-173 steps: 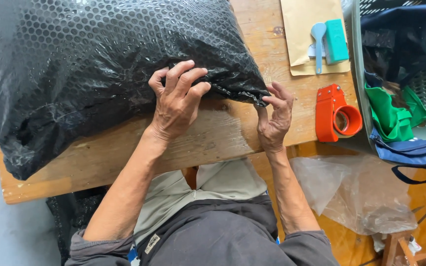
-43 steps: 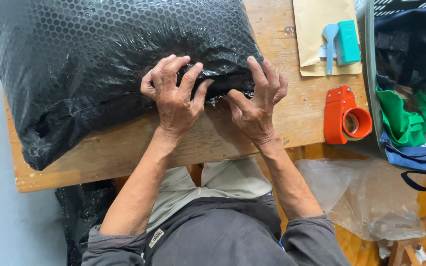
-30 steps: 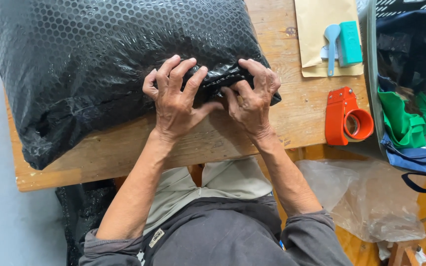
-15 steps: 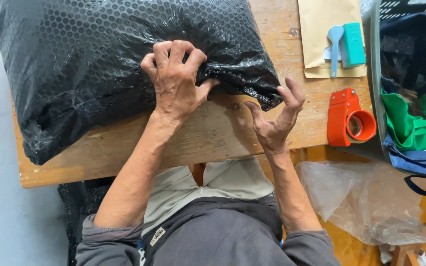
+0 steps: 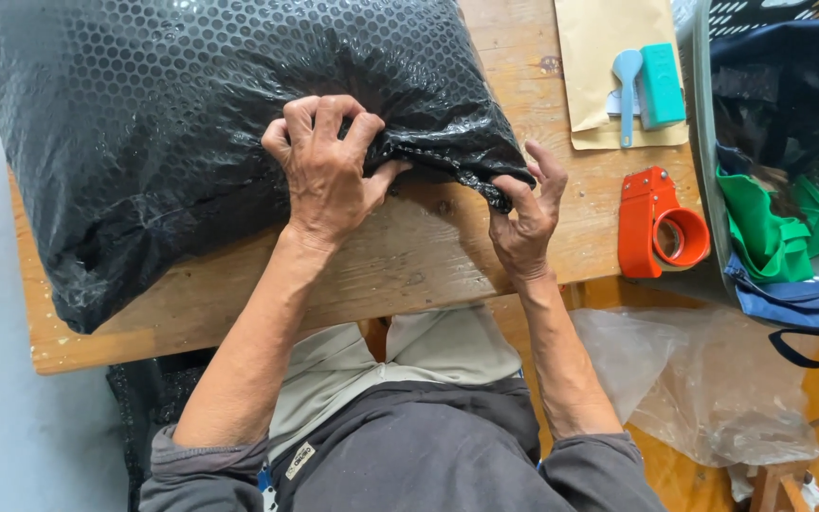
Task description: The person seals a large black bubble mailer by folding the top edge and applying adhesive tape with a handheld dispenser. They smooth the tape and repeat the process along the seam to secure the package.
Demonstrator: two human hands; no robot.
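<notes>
Left hand clamped, fingers curled, into the near edge of the black bubble-wrap bag. Right hand pinches the bag's near right corner between thumb and fingers. Bag lies bulging across the wooden table. To the right: orange tape dispenser, tan envelope, green-grey basket.

Bubble-wrap bundle lies on the table, tape dispenser to its right.
</notes>
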